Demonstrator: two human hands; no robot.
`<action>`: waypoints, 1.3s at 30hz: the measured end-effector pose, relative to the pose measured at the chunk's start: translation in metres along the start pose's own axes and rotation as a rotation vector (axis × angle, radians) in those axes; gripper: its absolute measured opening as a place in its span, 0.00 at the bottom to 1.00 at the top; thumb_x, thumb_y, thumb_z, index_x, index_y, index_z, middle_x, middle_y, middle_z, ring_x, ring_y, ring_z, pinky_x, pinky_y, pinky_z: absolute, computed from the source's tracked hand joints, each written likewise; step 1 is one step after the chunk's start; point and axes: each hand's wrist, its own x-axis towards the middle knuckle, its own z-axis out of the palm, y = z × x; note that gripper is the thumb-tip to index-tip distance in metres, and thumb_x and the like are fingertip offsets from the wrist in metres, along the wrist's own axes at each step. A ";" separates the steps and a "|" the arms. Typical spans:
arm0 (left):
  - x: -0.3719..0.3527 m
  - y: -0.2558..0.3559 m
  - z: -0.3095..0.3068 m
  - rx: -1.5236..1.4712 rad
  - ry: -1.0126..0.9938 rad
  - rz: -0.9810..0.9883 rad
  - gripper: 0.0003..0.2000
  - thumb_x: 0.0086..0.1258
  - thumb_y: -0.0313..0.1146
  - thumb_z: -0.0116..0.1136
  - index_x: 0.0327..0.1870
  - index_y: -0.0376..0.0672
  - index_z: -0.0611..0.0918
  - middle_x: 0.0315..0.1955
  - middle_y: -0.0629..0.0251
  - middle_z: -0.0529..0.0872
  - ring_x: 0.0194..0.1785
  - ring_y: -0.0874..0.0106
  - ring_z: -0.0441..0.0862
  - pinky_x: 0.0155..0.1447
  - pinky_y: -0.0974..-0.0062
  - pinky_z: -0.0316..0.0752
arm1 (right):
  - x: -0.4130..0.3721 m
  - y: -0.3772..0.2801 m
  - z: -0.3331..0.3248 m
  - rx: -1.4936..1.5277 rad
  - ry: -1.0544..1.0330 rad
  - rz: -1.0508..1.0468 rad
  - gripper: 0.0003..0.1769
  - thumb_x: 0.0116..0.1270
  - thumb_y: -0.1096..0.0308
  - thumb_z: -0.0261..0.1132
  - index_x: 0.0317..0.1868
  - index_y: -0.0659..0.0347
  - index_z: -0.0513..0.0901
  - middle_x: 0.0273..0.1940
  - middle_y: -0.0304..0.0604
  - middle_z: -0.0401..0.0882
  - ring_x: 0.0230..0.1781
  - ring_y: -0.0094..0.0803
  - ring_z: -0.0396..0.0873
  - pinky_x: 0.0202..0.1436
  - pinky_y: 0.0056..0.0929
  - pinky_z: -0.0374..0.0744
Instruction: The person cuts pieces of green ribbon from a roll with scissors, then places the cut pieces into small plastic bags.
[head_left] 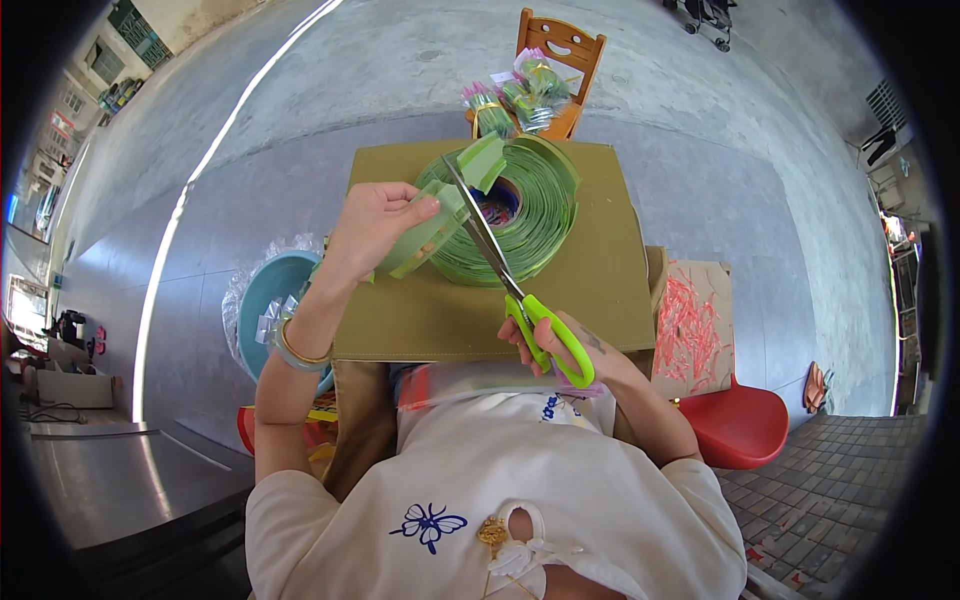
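My left hand [370, 226] pinches a translucent green plastic strip [412, 246] between thumb and fingers, over the left part of the table. My right hand [588, 347] has its fingers through the lime-green handles of a pair of scissors [491, 251]. The long blades point up and left, lying across the strip just right of my left fingertips. Behind them a big roll of green plastic strip [548, 222] rests flat on the olive tabletop [610, 290], small coloured bits showing in its core. A clear plastic sheet [470, 382] lies across my lap.
A wooden chair [584, 62] beyond the table bears several tied bundles of packets [536, 92]. To the left stands a blue basin [262, 300] lined with plastic. On the right are cardboard with red strips [688, 330] and a red seat [738, 428].
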 end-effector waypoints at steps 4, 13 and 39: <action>-0.005 -0.007 0.007 -0.050 -0.048 -0.003 0.09 0.64 0.31 0.58 0.35 0.32 0.79 0.25 0.61 0.84 0.22 0.79 0.80 0.24 0.86 0.72 | 0.005 -0.001 0.008 0.001 0.102 -0.089 0.42 0.61 0.30 0.45 0.43 0.69 0.73 0.23 0.39 0.70 0.19 0.23 0.70 0.24 0.21 0.70; -0.011 -0.008 0.015 -0.121 -0.035 0.030 0.09 0.64 0.31 0.58 0.35 0.32 0.79 0.26 0.60 0.84 0.24 0.79 0.80 0.25 0.85 0.73 | 0.003 -0.006 0.008 -0.049 0.064 -0.072 0.44 0.59 0.28 0.46 0.41 0.70 0.73 0.25 0.40 0.69 0.19 0.23 0.70 0.23 0.23 0.70; -0.054 0.030 -0.101 0.390 -0.312 -0.212 0.05 0.57 0.26 0.61 0.29 0.32 0.80 0.22 0.65 0.83 0.21 0.83 0.77 0.24 0.87 0.69 | 0.004 -0.016 -0.068 -0.775 0.958 -0.045 0.17 0.58 0.62 0.64 0.31 0.72 0.76 0.23 0.49 0.72 0.25 0.41 0.74 0.29 0.35 0.71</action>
